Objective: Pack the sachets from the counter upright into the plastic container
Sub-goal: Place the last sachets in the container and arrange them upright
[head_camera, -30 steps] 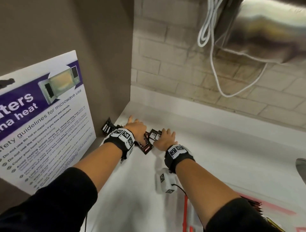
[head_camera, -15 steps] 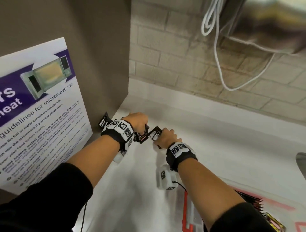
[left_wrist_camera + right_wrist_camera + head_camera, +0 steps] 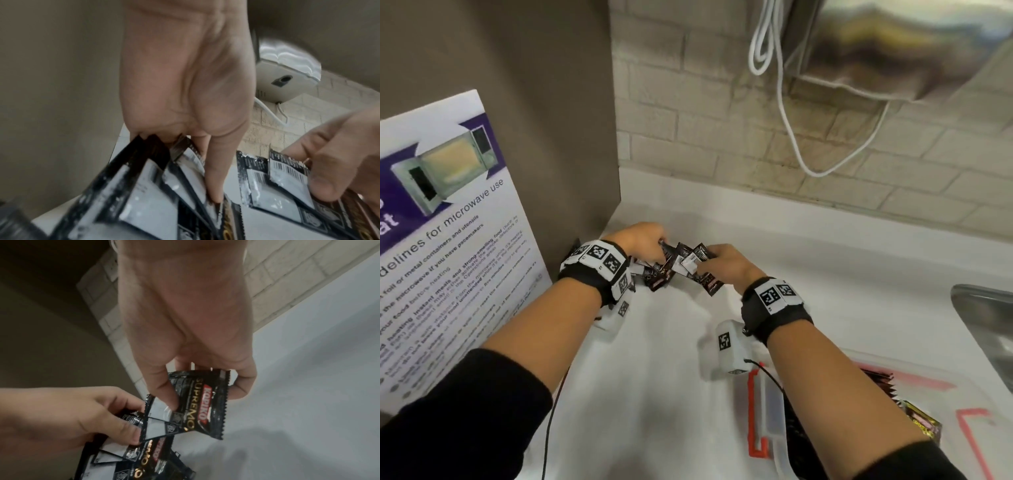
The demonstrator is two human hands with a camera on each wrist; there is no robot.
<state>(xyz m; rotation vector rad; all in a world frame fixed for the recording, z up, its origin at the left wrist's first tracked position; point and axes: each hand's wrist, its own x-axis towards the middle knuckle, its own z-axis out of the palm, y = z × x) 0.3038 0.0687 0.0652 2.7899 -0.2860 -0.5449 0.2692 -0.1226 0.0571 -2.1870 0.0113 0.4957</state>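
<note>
Left hand (image 3: 640,240): we see it curled round a fanned bunch of black sachets (image 3: 671,265), gripping them near the brown panel (image 3: 534,120).
Right hand (image 3: 726,263): thumb and fingers pinch a couple of sachets, one labelled Kopiko Supremo (image 3: 202,404), just right of the left hand, farther from the panel.
Sachets: we note both bunches held over the white counter (image 3: 825,257), edges touching between the hands.
Plastic container (image 3: 774,411): on the counter, well away from the panel, beneath the right forearm; dark sachets stand inside it.
Poster (image 3: 441,240): microwave guidelines, fixed on the panel's near side.
</note>
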